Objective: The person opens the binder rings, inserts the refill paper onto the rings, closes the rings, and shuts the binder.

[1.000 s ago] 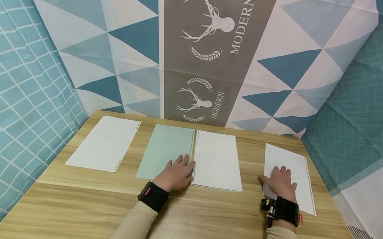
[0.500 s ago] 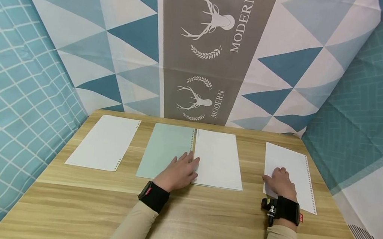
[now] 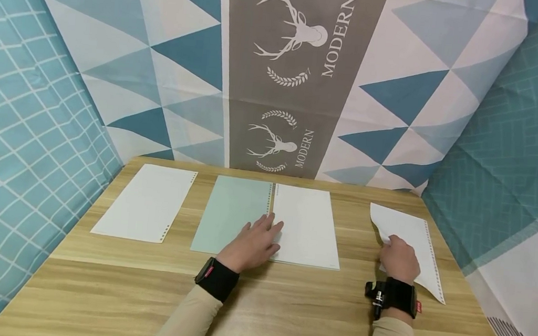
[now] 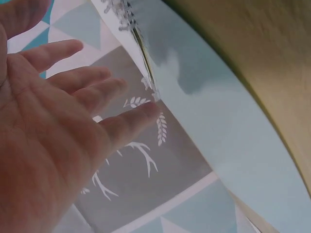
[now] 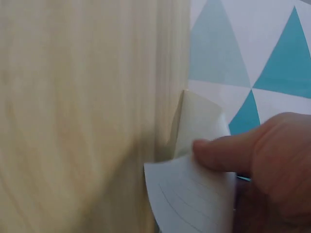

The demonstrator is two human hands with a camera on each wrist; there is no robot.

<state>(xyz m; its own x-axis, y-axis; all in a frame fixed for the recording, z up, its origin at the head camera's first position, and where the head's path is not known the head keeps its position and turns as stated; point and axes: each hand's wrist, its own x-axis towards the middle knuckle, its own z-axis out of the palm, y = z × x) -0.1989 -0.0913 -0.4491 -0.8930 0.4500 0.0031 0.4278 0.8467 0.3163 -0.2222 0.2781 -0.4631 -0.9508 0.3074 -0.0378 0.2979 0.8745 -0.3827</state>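
An open loose-leaf notebook lies mid-table, its pale green cover (image 3: 229, 212) on the left and its white pages (image 3: 309, 226) on the right. My left hand (image 3: 251, 244) rests over the binding, fingers spread and fairly straight. Metal rings (image 4: 119, 14) show along the spine in the left wrist view. On the right, my right hand (image 3: 400, 258) pinches the left edge of a loose white sheet (image 3: 407, 223) with holes down its right side. That edge curls up off the table; in the right wrist view the thumb presses on the bent paper (image 5: 189, 199).
Another loose punched sheet (image 3: 145, 203) lies flat at the left of the wooden table (image 3: 117, 288). A patterned cloth (image 3: 279, 95) hangs behind the table's back edge. Tiled-pattern cloths stand on both sides.
My right hand has gone from lying flat on the right sheet to gripping its left edge and bending it up. My left hand has shifted slightly right across the binding.
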